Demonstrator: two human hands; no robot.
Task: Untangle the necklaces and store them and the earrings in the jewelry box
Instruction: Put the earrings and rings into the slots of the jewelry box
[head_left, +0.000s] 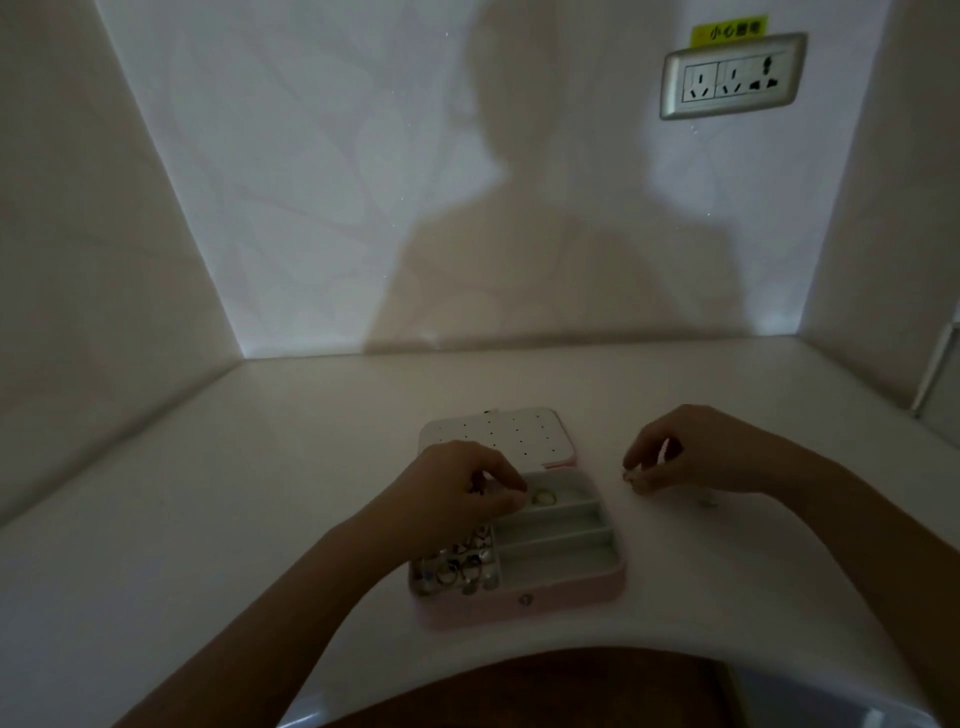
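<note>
Right of jewelry box (571, 592), right hand (696, 452) pinches earring (627, 475); left hand (457, 488) over box, grip unclear.

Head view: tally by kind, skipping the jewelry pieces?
Hands: 2 (left hand, right hand)
Jewelry box: 1
Wall socket panel: 1
Yellow label: 1
Total: 5
Uncounted: right hand pinches a small jewelry piece.
</note>
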